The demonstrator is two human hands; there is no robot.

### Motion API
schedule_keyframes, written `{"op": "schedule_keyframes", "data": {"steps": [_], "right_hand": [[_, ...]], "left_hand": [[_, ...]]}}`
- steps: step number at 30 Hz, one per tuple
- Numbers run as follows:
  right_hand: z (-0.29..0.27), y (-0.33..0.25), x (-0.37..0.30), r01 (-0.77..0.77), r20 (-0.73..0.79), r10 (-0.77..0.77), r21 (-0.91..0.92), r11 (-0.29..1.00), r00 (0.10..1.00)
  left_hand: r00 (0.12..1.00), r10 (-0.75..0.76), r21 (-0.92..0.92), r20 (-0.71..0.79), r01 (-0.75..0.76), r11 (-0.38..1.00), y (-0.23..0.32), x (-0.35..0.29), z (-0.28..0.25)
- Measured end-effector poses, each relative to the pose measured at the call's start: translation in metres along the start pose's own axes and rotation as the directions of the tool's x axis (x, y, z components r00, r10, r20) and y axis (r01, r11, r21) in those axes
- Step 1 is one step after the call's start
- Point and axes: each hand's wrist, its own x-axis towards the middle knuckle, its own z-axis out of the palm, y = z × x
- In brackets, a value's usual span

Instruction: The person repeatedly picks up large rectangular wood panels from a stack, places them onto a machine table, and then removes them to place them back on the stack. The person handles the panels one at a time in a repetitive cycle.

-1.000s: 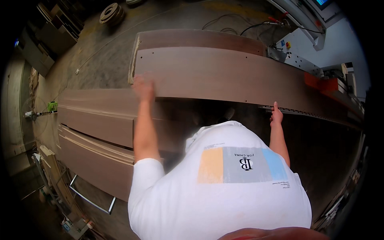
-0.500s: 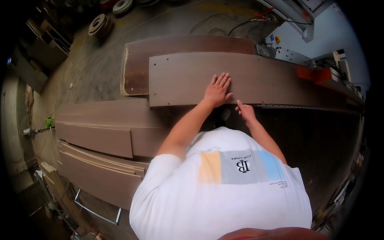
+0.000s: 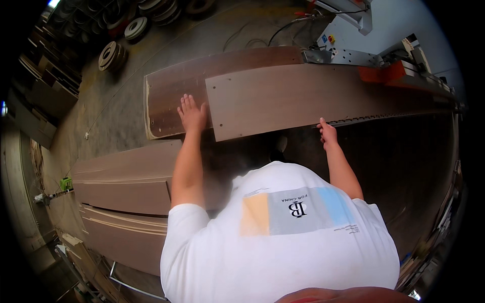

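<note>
A long brown panel [image 3: 273, 98] with small dark holes near its left end lies over a darker brown worn board [image 3: 169, 96]. My left hand [image 3: 193, 115] is open, palm down and fingers spread, over the darker board just left of the panel's end. Its fingers hold nothing. At the panel's near edge, my right hand [image 3: 328, 133] is closed, with its fingers curled and fingertips against that edge. The panel's right part reaches under an orange-red guard [image 3: 386, 74] on a machine.
Stacked brown panels [image 3: 126, 174] lie at the left, near my left forearm. A dark chain-like strip [image 3: 374, 118] runs along the long panel's near edge. A grey-white machine [image 3: 404, 30] stands at the far right. Rolls of edging [image 3: 112, 56] rest on the floor, far left.
The long panel has shifted right toward the machine, uncovering more of the darker board. My left hand has gone from the panel's top to beyond its left end. My right hand has moved right.
</note>
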Motion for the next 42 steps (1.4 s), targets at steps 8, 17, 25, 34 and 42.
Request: {"op": "schedule_keyframes", "data": {"steps": [8, 17, 25, 34, 42], "right_hand": [[0.012, 0.002, 0.009, 0.008, -0.16, -0.016, -0.049, 0.999, 0.987], [0.075, 0.011, -0.049, 0.079, 0.062, -0.074, -0.099, 0.992, 0.995], [0.097, 0.023, -0.046, 0.086, 0.291, -0.032, -0.175, 0.981, 0.956], [0.067, 0.021, -0.02, 0.101, 0.171, -0.12, 0.116, 0.988, 0.978], [-0.002, 0.015, 0.019, 0.122, 0.092, -0.129, 0.077, 0.99, 0.987]], "left_hand": [[0.992, 0.117, -0.107, -0.058, -0.122, 0.987, 0.009, -0.092, -0.011], [0.815, 0.229, -0.402, 0.533, 0.006, 0.916, -0.007, -0.25, 0.078], [0.463, 0.144, -0.245, 0.874, 0.165, 0.955, -0.088, -0.355, 0.133], [0.647, 0.22, -0.175, 0.73, -0.135, 0.975, -0.079, -0.291, 0.154], [0.725, 0.084, -0.465, 0.683, 0.343, 0.816, 0.078, -0.239, 0.122]]}}
